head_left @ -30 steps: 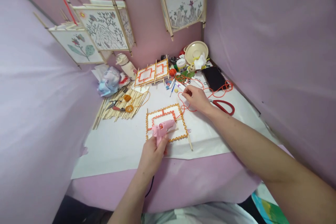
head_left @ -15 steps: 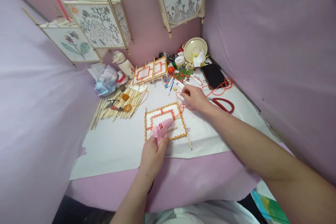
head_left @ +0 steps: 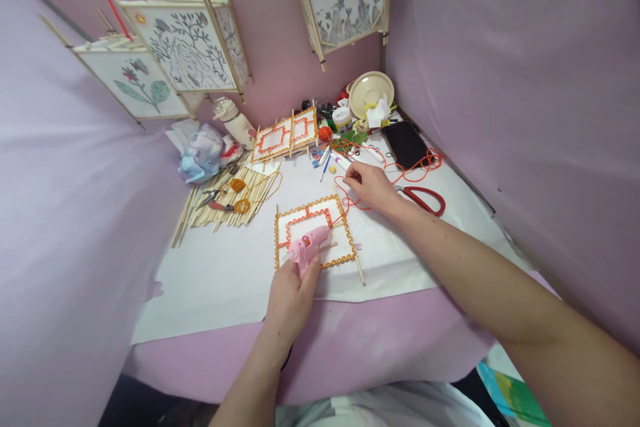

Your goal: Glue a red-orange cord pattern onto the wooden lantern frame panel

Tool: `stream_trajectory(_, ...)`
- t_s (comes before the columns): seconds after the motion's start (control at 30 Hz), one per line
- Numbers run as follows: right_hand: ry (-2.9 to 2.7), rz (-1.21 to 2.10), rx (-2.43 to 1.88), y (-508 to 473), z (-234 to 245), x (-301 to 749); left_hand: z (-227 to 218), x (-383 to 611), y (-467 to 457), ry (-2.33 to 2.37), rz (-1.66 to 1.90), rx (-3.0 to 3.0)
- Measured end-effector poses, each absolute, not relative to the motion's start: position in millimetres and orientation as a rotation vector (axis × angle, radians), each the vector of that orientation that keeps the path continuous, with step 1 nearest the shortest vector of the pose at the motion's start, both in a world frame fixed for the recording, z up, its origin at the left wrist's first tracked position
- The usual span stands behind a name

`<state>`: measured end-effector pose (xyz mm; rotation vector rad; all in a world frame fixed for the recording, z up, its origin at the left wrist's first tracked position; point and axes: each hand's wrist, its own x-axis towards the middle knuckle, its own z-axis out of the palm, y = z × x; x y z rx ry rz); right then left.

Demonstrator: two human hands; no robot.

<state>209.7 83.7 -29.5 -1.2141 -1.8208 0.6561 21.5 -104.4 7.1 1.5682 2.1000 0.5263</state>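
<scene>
My left hand (head_left: pixel 291 299) is wrapped round the grip of a pink glue gun (head_left: pixel 307 247), whose nozzle points over a white square panel (head_left: pixel 313 232) trimmed with orange braid. The panel lies flat on white paper (head_left: pixel 220 280) in the middle of the table. My right hand (head_left: pixel 373 187) rests just beyond the panel's far right corner, fingers curled on a tangle of orange-red cord (head_left: pixel 350 200).
Red-handled scissors (head_left: pixel 425 200) lie right of my right hand, a black tablet (head_left: pixel 407 142) behind them. Bamboo sticks (head_left: pixel 227 197) with pliers lie at left. Two finished trimmed panels (head_left: pixel 285 135), a bottle (head_left: pixel 235 121), jars and a bowl (head_left: pixel 371 90) crowd the back. Painted lanterns hang above.
The view has dipped slightly, so everything sits a little lower-left. Both hands stay where they were, the left on the glue gun, the right on the cord.
</scene>
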Motion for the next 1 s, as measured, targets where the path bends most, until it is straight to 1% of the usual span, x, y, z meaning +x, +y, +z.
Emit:
stream_trajectory(0.63,-1.831,0.659,-1.241,82.5,-27.8,209.9,7.8,22.1,-103.3,2.068,0.551,1.605)
stream_trajectory(1.0,-1.844,0.651,-1.240,82.7,-28.2,210.1,9.7,26.1,-99.0,2.073,0.488,1.630)
